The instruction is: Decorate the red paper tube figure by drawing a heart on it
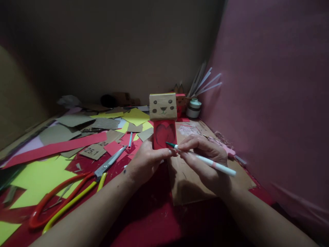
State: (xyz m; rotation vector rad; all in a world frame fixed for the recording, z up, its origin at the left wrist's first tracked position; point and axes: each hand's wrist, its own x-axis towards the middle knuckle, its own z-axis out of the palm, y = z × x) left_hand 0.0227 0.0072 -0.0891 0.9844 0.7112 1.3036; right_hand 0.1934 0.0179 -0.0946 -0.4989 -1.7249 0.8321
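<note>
White marker (217, 166) (green-tipped) in right grip (209, 175)

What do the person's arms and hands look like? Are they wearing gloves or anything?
No gloves: the left hand and right hand are bare. The left forearm and right forearm show no sleeves. I see no watch or bracelet, though some fingers are hidden.

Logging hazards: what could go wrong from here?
The marker has its green tip at the figure; if the right hand slips, a stray line could result. The left hand holds the figure; a shift might spoil the stroke. The scissors lie beside the left forearm, which could knock them.
</note>
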